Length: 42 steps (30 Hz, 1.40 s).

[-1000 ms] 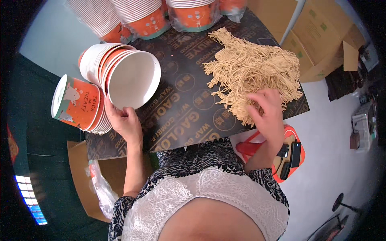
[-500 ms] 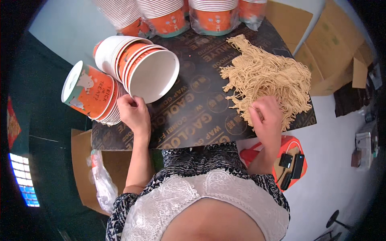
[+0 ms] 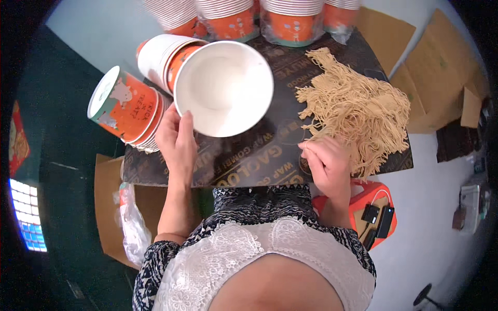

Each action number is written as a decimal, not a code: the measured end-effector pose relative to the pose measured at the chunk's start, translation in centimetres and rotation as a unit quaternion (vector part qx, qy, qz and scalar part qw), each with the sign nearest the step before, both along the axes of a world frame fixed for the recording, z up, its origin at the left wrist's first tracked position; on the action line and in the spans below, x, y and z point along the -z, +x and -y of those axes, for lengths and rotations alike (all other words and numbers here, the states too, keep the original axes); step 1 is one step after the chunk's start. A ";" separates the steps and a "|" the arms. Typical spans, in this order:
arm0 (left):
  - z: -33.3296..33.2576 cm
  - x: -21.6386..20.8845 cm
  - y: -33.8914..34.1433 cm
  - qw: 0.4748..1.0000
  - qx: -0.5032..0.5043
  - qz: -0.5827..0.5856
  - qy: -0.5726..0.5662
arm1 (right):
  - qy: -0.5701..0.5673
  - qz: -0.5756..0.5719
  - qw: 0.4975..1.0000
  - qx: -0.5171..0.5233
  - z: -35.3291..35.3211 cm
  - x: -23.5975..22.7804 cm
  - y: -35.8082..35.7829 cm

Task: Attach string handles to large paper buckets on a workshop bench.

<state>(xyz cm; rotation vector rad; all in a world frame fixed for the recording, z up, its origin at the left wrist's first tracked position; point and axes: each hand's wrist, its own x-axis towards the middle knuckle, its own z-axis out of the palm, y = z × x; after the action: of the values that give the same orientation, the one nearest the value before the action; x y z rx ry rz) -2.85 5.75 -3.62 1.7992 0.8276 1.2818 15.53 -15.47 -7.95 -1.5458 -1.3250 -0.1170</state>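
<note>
The desk (image 3: pixel 244 163) was dark and flat, printed with gold lettering. Beyond it rose a pale wall (image 3: pixel 98 46); a dark green surface (image 3: pixel 67 129) filled the left side, and a pale floor (image 3: pixel 420 207) spread to the right. Open cardboard boxes (image 3: pixel 436 67) stood at the far right, and a brown carton (image 3: pixel 109 207) holding crinkled clear plastic (image 3: pixel 136 228) sat below the desk's left end. Just off the near right edge, a red stool (image 3: pixel 367 191) carried small black devices (image 3: pixel 384 222).

The left hand (image 3: pixel 176 137) gripped the rim of a round paper tub (image 3: pixel 223 88), smooth and white inside, its mouth facing the person above the desk. Behind it lay a nested stack (image 3: pixel 166 59), ridged with white rims; beside that leaned another orange-and-green stack (image 3: pixel 129 106). Film-wrapped stacks (image 3: pixel 293 26) lined the far edge.

On the right lay a tangled heap of tan yarn (image 3: pixel 358 109), soft and stringy, with ragged ends. The right hand (image 3: pixel 329 160) was curled closed at its near edge; whether it pinched any strands could not be told.
</note>
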 end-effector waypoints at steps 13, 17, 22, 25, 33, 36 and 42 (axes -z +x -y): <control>3.0 -0.5 -1.2 0.967 0.118 -0.030 -0.225 | 0.075 -0.142 0.915 -0.371 0.2 -1.7 -2.0; 4.9 -0.7 -1.1 0.963 0.141 -0.026 -0.230 | 0.263 -0.456 0.775 -0.348 -0.8 -1.1 -4.0; 5.9 -1.2 -2.2 0.920 0.274 -0.173 -0.222 | 0.321 -0.634 0.590 -0.383 -1.8 -2.8 -2.8; 7.2 -1.2 -1.4 0.878 0.371 -0.171 -0.250 | 0.330 -0.619 0.599 -0.387 -2.2 -2.8 -2.7; 9.1 0.5 1.3 0.766 0.500 -0.157 -0.373 | 0.365 -0.587 0.633 -0.348 -2.8 -2.5 -2.9; 9.8 1.0 1.7 0.750 0.538 -0.216 -0.319 | 0.398 -0.554 0.668 -0.297 -2.7 -2.5 -3.3; 10.5 1.3 1.7 0.787 0.511 -0.138 -0.317 | 0.356 -0.371 0.854 -0.084 -1.6 -2.0 -3.3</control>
<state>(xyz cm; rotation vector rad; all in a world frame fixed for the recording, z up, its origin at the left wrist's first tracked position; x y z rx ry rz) -1.15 -4.77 -4.94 1.4710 0.2350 0.0014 12.23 -13.89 -5.98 -0.6996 -0.6546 0.0926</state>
